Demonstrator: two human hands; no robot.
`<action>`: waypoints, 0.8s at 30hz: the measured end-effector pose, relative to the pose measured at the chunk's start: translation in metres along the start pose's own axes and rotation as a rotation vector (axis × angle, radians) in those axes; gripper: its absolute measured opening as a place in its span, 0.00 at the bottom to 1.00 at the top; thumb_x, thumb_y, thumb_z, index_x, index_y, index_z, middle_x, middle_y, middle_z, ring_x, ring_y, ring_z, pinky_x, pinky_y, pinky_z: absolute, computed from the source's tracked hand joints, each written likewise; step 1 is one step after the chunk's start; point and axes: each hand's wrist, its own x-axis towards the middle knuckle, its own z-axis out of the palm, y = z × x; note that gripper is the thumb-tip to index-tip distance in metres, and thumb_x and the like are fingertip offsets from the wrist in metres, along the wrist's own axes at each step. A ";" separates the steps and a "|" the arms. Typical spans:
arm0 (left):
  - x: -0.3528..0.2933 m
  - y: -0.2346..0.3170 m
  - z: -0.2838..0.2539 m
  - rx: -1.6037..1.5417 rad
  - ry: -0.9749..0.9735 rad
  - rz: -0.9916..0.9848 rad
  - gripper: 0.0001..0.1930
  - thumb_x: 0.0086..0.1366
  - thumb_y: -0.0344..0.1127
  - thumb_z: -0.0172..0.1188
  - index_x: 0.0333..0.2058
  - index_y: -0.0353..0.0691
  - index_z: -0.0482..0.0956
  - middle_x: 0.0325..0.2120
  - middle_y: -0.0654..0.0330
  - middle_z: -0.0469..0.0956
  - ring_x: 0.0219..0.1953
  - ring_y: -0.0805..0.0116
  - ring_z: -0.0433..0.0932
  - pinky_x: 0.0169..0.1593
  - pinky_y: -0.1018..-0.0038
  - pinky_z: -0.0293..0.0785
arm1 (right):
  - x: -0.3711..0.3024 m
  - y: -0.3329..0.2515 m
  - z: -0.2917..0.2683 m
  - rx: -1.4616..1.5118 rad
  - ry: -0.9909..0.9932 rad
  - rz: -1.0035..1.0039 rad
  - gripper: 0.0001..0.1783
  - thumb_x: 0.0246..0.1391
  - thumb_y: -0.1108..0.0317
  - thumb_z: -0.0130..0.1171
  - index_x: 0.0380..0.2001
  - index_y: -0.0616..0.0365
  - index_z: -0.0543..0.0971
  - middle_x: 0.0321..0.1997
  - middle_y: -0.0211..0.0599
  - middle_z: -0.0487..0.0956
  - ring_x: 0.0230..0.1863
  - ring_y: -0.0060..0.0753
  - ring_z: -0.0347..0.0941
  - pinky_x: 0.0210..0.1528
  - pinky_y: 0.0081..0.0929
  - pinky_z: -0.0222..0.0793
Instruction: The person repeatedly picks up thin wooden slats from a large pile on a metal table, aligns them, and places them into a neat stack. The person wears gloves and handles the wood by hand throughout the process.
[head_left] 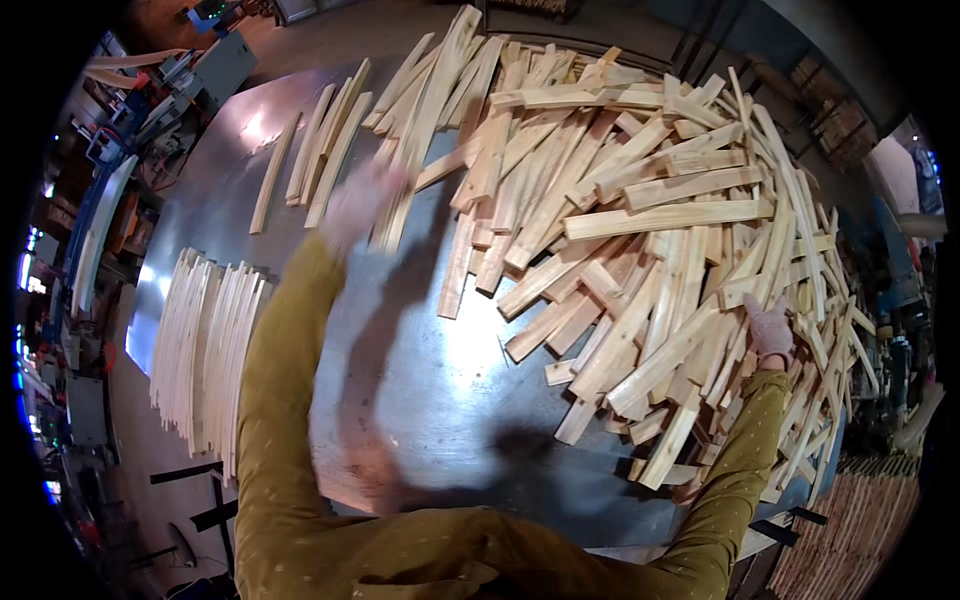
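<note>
My left hand, in a pale glove, is smeared by motion over the table, beside the lower ends of long pale wooden strips. Whether it holds a strip does not show. Farther to the right, my right hand, in a pinkish glove, reaches into a large jumbled pile of wooden strips. Its fingers look spread, close to the end of one strip; no strip is clearly gripped. Left of my left hand lie several separate strips, roughly side by side on the metal tabletop.
A neat row of pale strips lies at the table's left edge, near my left forearm. Machinery stands beyond the far left corner. Stacked wood sits below the table at the lower right.
</note>
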 end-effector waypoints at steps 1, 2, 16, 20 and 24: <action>0.040 -0.029 -0.015 0.077 0.146 -0.173 0.30 0.68 0.59 0.53 0.54 0.36 0.74 0.45 0.46 0.80 0.46 0.49 0.78 0.49 0.57 0.73 | -0.005 -0.017 0.015 0.032 -0.007 -0.008 0.55 0.50 0.31 0.59 0.72 0.55 0.57 0.65 0.60 0.71 0.64 0.60 0.69 0.64 0.43 0.63; 0.065 -0.003 -0.001 0.127 0.250 -0.281 0.31 0.67 0.57 0.55 0.57 0.36 0.71 0.45 0.47 0.80 0.45 0.53 0.79 0.48 0.60 0.73 | -0.010 -0.007 0.014 0.056 -0.001 0.030 0.55 0.50 0.33 0.61 0.72 0.55 0.57 0.64 0.60 0.72 0.63 0.60 0.70 0.64 0.43 0.64; -0.188 0.133 0.199 -1.847 -0.633 -0.503 0.25 0.73 0.46 0.52 0.62 0.39 0.66 0.46 0.58 0.76 0.47 0.63 0.75 0.52 0.68 0.76 | -0.325 -0.133 0.095 0.470 -0.299 -0.894 0.21 0.62 0.63 0.58 0.55 0.62 0.77 0.49 0.49 0.81 0.51 0.41 0.78 0.53 0.34 0.75; -0.218 0.054 0.182 -1.778 -0.475 -0.509 0.28 0.67 0.45 0.62 0.59 0.32 0.68 0.45 0.51 0.78 0.47 0.56 0.79 0.53 0.61 0.78 | -0.330 -0.106 0.039 0.948 -0.083 -0.963 0.24 0.59 0.60 0.61 0.54 0.62 0.76 0.42 0.52 0.80 0.35 0.41 0.79 0.40 0.32 0.77; -0.270 0.022 0.162 -1.543 -0.265 -0.713 0.26 0.69 0.45 0.58 0.56 0.28 0.70 0.44 0.48 0.80 0.43 0.59 0.81 0.49 0.64 0.81 | -0.204 0.022 -0.030 0.470 0.182 -0.676 0.44 0.51 0.49 0.68 0.65 0.63 0.66 0.66 0.52 0.69 0.61 0.49 0.69 0.65 0.41 0.63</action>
